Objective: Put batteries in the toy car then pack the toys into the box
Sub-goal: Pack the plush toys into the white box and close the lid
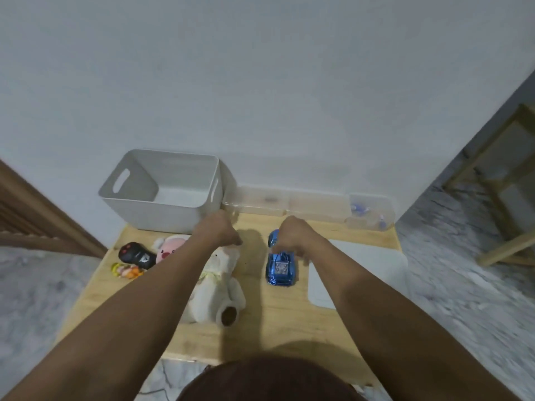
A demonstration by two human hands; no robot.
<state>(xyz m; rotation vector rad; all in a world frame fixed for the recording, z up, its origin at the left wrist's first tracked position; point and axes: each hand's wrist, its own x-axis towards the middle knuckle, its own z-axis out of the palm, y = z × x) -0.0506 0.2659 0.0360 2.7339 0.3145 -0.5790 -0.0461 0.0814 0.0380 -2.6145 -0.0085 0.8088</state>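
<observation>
Wooden table (pixel 278 322), right hand (pixel 292 235) on blue toy car (pixel 279 269), no legible writing

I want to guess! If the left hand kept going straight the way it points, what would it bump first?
Probably the white box: the left hand points away toward it, though depth is unclear.

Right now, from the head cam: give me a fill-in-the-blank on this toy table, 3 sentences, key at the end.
1. The right hand rests on the toy car, whose colour is ____.
2. The white bin stands at the table's far ____ corner.
3. The left hand is above the head of the white ____, which lies beside the car.

Missing words: blue; left; teddy bear
</observation>
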